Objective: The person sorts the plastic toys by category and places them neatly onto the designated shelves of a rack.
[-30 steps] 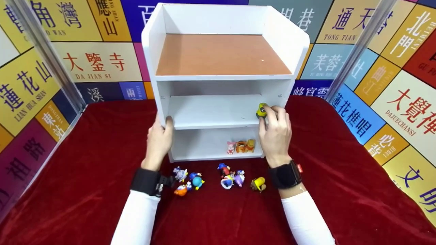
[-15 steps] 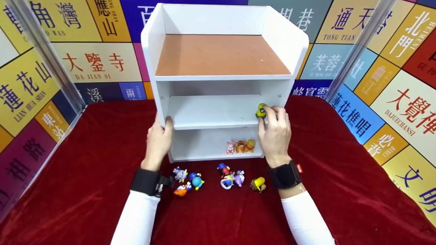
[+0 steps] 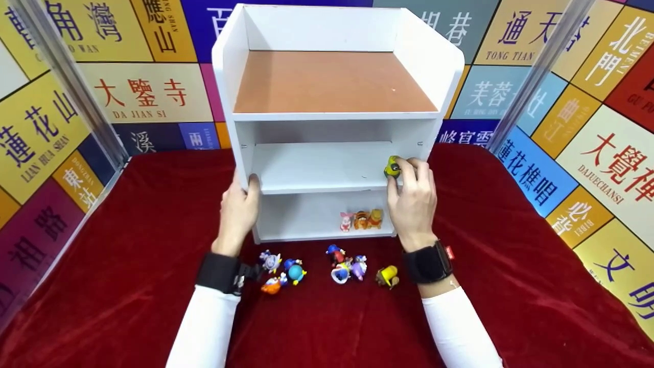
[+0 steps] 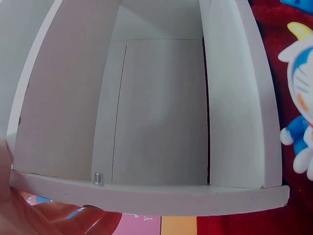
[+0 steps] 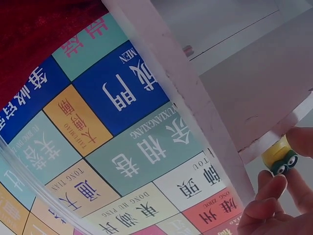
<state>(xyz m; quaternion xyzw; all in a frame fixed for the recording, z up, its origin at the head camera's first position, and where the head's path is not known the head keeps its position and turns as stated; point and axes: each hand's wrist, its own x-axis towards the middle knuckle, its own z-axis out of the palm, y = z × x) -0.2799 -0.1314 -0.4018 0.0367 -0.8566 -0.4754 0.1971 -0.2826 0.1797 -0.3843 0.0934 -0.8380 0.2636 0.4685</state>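
Observation:
In the head view, my right hand [image 3: 416,199] pinches a small yellow-and-green toy figure [image 3: 392,166] at the right end of the white shelf unit's [image 3: 317,188] middle shelf. Its big round eyes show in the right wrist view, where fingertips hold the figure [image 5: 279,159] close to the shelf edge. My left hand [image 3: 238,212] grips the unit's left side panel, thumb on the front and fingers outside. In the left wrist view those fingers [image 4: 63,218] show beyond the panel. On the bottom shelf, at the right, stand a pink piglet figure [image 3: 346,222], a tiger figure [image 3: 361,220] and a yellow bear figure [image 3: 375,219].
Several small toy figures lie on the red cloth [image 3: 317,327] before the unit: a left cluster with a turquoise one [image 3: 295,273], a middle cluster with a purple one [image 3: 358,268], and a lone yellow-brown one [image 3: 388,276]. Printed panels [image 3: 148,92] stand behind.

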